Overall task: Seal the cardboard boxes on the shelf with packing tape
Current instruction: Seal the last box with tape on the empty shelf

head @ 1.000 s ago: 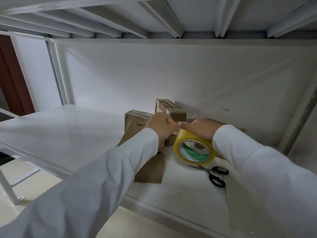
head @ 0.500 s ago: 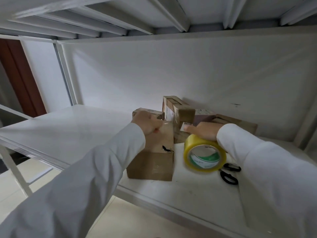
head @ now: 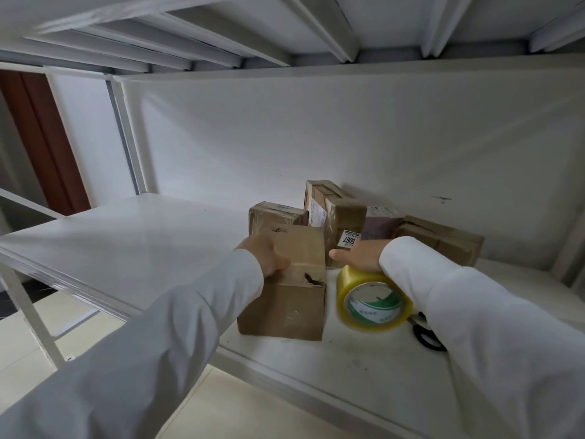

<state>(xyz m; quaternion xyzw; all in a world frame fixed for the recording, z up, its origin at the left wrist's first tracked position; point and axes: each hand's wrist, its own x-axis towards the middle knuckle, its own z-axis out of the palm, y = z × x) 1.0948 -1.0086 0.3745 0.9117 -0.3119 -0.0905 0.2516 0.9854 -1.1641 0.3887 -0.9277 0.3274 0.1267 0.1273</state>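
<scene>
a white metal shelf [head: 133,236] fills the middle of the frame, with the ribbed underside of the shelf above [head: 285,23] across the top. a cluster of cardboard boxes sits right of centre, toward the back wall. the nearest box [head: 288,293] stands at the front edge of the shelf, its top front edge torn with a dark gash. the left hand [head: 264,256], in a white sleeve, rests on the top left of this box, fingers curled over its upper edge and pressing on it; its grip is closed on the box top. behind it to the left is a second box [head: 273,217] wrapped in clear tape, and behind to the right a taller box [head: 335,213] stands upright, carrying a white label reading 5007 [head: 348,238]. further right, a flat box [head: 443,239] lies against the back wall, with a purplish parcel [head: 378,224] between it and the tall box.

the roll of yellow packing tape [head: 373,299] stands on its edge just right of the nearest box, green and white core facing the camera. the right hand [head: 359,256] lies on top of the roll, fingers stretched out toward the left, the grip apart and flat on the tape. black-handled scissors [head: 425,335] lie on the shelf at the lower right of the roll, partly hidden by the right sleeve. a brown door frame [head: 44,137] shows at the upper left.
</scene>
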